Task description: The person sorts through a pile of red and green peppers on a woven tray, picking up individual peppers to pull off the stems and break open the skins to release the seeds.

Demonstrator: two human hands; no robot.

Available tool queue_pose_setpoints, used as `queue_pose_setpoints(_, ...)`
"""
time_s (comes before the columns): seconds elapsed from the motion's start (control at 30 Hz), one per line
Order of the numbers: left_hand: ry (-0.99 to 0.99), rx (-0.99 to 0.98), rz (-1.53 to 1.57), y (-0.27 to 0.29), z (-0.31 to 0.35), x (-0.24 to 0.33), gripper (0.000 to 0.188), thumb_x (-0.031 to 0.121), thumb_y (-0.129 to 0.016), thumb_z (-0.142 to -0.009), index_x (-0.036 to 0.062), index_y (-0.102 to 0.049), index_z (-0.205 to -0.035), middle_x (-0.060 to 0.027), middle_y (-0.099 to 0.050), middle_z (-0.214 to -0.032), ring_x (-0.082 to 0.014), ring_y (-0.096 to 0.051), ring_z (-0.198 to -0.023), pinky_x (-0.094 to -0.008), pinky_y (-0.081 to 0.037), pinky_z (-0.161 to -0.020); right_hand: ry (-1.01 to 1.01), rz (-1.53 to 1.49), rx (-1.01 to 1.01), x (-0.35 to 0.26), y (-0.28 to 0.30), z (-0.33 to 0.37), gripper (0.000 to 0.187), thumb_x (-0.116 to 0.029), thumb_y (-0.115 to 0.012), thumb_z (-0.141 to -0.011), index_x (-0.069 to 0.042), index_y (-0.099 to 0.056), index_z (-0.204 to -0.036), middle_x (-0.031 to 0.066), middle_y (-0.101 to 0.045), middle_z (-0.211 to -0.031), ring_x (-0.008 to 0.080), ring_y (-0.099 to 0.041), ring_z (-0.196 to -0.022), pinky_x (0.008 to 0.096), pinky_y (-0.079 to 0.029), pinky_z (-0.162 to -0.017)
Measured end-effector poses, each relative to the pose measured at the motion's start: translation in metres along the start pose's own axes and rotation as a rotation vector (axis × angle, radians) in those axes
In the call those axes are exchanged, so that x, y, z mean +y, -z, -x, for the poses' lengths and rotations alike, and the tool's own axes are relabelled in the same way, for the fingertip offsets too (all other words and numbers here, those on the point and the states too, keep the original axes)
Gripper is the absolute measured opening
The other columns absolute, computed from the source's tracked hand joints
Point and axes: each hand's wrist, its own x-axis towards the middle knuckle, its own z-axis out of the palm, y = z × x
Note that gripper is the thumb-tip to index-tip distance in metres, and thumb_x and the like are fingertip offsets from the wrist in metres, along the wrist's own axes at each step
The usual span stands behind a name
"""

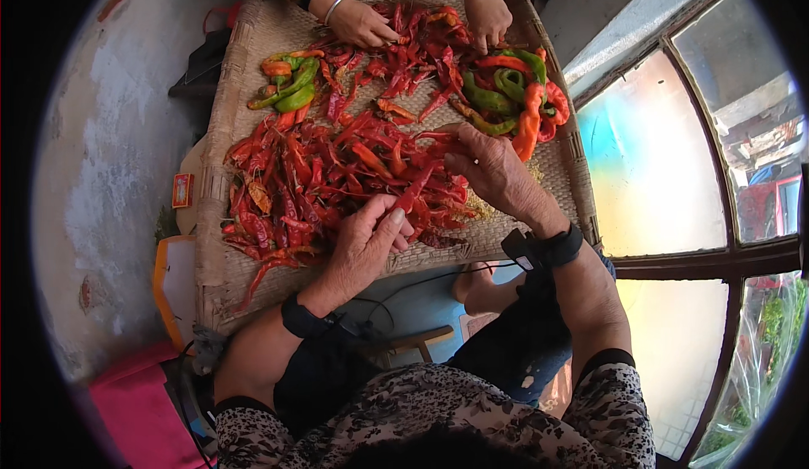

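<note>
A dried red chili pepper (415, 187) is pinched between the thumb and fingers of my left hand (367, 237), over the near part of the pile. Close to the upper end of that pepper is my right hand (499, 174), its fingers curled together; what lies between its fingertips is hidden. Around both hands spreads a heap of dried red chili peppers (316, 166) on a woven tray (497, 237). Larger green and red fresh peppers (506, 90) lie beyond my right hand, with a smaller green group (295, 90) at the left.
Across the tray, a co-worker's left-side hand (362, 24) and right-side hand (489, 18) reach into the far chilies. A framed window (666, 157) stands at the right, a plastered wall (109, 157) at the left. A pink cloth (139, 410) and small red box (183, 190) sit left of the tray.
</note>
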Motion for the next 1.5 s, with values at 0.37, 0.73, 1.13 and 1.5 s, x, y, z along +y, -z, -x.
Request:
queue_pose_setpoints(0.37,-0.019,0.164,0.118,0.007,-0.001,0.010,0.028,0.029,-0.045,-0.100,0.0021,-0.053,-0.104,0.0002,-0.052,-0.069,-0.0048,-0.048,-0.060,-0.0206,-0.042,-0.056,-0.114,0.131,-0.134,0.023,0.017,-0.003,0.020,-0.017,-0.064,-0.087,0.001,-0.064,-0.095,0.0128,-0.064,-0.079,0.0216,-0.061,-0.070,0.0335,-0.049,-0.064)
queue_pose_setpoints(0.73,-0.041,0.138,0.072,0.007,0.001,0.010,0.023,0.026,-0.043,-0.101,0.0045,-0.052,-0.104,0.0003,-0.054,-0.073,-0.0059,-0.049,-0.062,-0.0225,-0.044,-0.058,-0.384,-0.413,-0.279,0.026,0.040,-0.010,0.030,-0.033,-0.061,-0.092,-0.003,-0.066,-0.091,-0.0002,-0.061,-0.065,0.0069,-0.056,-0.056,0.0223,-0.045,-0.049)
queue_pose_setpoints(1.13,-0.018,0.142,0.072,0.006,-0.001,0.004,0.023,0.026,-0.044,-0.100,0.0045,-0.051,-0.105,0.0000,-0.054,-0.073,-0.0058,-0.049,-0.063,-0.0222,-0.044,-0.059,-0.046,0.113,0.137,0.078,0.007,-0.029,0.027,-0.013,-0.062,-0.080,-0.001,-0.065,-0.104,0.0198,-0.066,-0.087,0.0354,-0.063,-0.079,0.0378,-0.051,-0.069)
queue_pose_setpoints(1.5,-0.022,0.153,0.098,0.007,0.000,0.006,0.028,0.027,-0.047,-0.099,0.0012,-0.053,-0.109,-0.0008,-0.054,-0.071,-0.0054,-0.050,-0.062,-0.0213,-0.044,-0.058,-0.120,0.526,-0.102,0.066,-0.005,-0.035,0.009,-0.010,-0.061,-0.079,-0.003,-0.059,-0.085,0.0127,-0.062,-0.088,0.0324,-0.061,-0.082,0.0406,-0.050,-0.069)
